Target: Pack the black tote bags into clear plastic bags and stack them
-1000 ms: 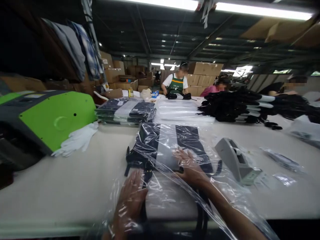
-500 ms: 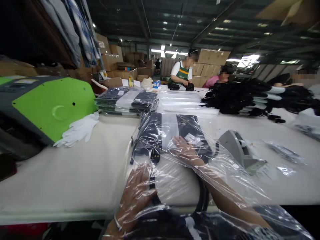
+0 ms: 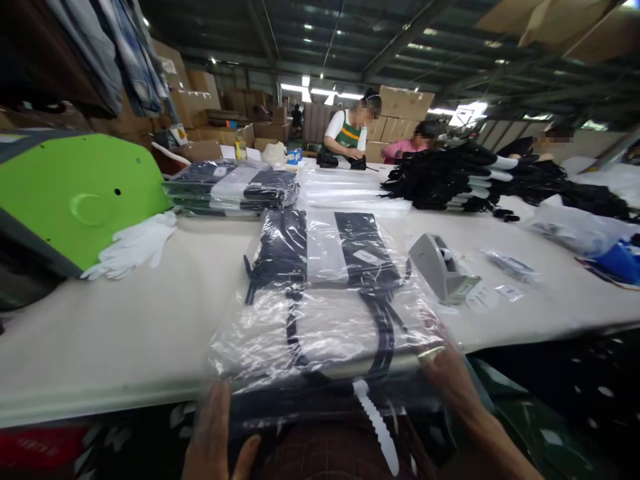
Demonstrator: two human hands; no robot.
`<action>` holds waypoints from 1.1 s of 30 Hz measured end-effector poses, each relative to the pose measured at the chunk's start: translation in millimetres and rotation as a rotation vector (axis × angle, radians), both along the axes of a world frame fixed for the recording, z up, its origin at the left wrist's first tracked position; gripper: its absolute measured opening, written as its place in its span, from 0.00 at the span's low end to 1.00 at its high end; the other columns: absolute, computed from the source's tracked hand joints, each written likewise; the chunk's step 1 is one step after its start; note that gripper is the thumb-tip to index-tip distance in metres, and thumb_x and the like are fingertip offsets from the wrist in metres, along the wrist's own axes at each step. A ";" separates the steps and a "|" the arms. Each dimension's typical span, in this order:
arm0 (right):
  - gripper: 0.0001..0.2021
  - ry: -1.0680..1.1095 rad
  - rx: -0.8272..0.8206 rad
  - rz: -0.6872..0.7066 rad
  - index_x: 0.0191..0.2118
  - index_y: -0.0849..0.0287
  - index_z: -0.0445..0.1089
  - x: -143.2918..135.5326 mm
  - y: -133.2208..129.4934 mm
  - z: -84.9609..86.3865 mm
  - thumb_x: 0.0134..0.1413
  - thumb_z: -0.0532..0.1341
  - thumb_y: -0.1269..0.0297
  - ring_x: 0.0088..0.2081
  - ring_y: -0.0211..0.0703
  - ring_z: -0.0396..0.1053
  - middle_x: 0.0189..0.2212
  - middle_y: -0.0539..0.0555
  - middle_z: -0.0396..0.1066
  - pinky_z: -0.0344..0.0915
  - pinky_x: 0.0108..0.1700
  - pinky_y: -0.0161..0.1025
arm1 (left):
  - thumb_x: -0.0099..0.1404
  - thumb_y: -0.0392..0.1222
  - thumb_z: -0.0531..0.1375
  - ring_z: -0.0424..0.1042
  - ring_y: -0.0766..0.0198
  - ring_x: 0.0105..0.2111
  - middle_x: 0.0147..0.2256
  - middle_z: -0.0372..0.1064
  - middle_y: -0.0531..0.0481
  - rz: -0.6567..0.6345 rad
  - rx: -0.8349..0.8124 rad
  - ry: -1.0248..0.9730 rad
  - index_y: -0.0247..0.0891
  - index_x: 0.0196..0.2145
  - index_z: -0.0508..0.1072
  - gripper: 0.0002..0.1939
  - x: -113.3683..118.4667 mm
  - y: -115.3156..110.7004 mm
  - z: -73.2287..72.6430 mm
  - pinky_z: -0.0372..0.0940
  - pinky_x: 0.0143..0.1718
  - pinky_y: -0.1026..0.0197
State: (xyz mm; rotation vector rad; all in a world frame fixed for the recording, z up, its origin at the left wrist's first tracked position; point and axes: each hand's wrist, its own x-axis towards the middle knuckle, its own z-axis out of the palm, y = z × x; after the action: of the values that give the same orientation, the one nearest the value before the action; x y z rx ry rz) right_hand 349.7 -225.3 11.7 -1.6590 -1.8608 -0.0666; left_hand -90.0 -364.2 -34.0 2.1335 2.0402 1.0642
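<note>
A dark folded bag with straps (image 3: 280, 247), wrapped in a pale band (image 3: 326, 257), lies in a clear plastic bag (image 3: 345, 327) on the table in front of me. Two dark straps run from it toward me under the film. My left hand (image 3: 217, 433) is at the near left corner of the plastic, fingers stretched and thumb apart. At the right edge of the plastic is my right hand (image 3: 443, 360); its fingers are smeared by motion and glare. The plastic's near end hangs over the table edge, with a white strip (image 3: 375, 427) there.
White gloves (image 3: 133, 243) lie beside a green machine (image 3: 90, 200) on the left. Behind are wrapped packs (image 3: 230, 190) and clear bags (image 3: 350, 190). A grey tape dispenser (image 3: 433, 267) stands right, near black goods (image 3: 440, 177). Co-workers work across the table.
My right hand has moved off the folded bag to the plastic's right edge. My left hand has drawn back toward me. The plastic lies flatter, and the view has shifted.
</note>
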 end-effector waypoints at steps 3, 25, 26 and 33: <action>0.23 -0.053 -0.003 0.300 0.63 0.53 0.64 -20.9 -35.1 -4.0 0.65 0.57 0.56 0.65 0.57 0.58 0.63 0.58 0.62 0.60 0.64 0.59 | 0.67 0.48 0.59 0.69 0.51 0.57 0.59 0.69 0.48 -0.203 -0.210 -0.219 0.49 0.60 0.69 0.24 21.7 8.1 12.9 0.66 0.58 0.50; 0.16 0.023 -0.338 0.945 0.47 0.52 0.76 -106.2 5.1 59.1 0.68 0.51 0.61 0.50 0.48 0.68 0.47 0.55 0.75 0.61 0.59 0.51 | 0.54 0.49 0.72 0.71 0.66 0.28 0.33 0.74 0.50 -0.356 -0.782 -1.695 0.35 0.36 0.76 0.18 142.4 67.9 48.9 0.67 0.33 0.62; 0.14 -0.001 -0.315 0.938 0.46 0.53 0.76 -110.2 10.9 59.1 0.67 0.52 0.62 0.51 0.48 0.67 0.47 0.55 0.75 0.60 0.60 0.52 | 0.55 0.49 0.72 0.72 0.66 0.28 0.33 0.74 0.51 -0.376 -0.780 -1.663 0.36 0.36 0.75 0.17 141.3 67.4 47.5 0.67 0.33 0.62; 0.12 -0.015 -0.127 0.714 0.48 0.51 0.76 -104.1 34.1 35.8 0.61 0.63 0.56 0.61 0.55 0.62 0.57 0.55 0.70 0.54 0.66 0.59 | 0.58 0.54 0.68 0.74 0.61 0.30 0.34 0.76 0.48 -0.293 -0.713 -1.454 0.36 0.39 0.75 0.20 118.8 68.2 38.5 0.70 0.35 0.60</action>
State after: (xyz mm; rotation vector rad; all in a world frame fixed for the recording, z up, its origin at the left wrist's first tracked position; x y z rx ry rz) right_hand 245.6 -191.2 47.5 -0.9800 -2.3963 0.3425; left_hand 28.9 -296.1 4.5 0.7336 1.0314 1.0413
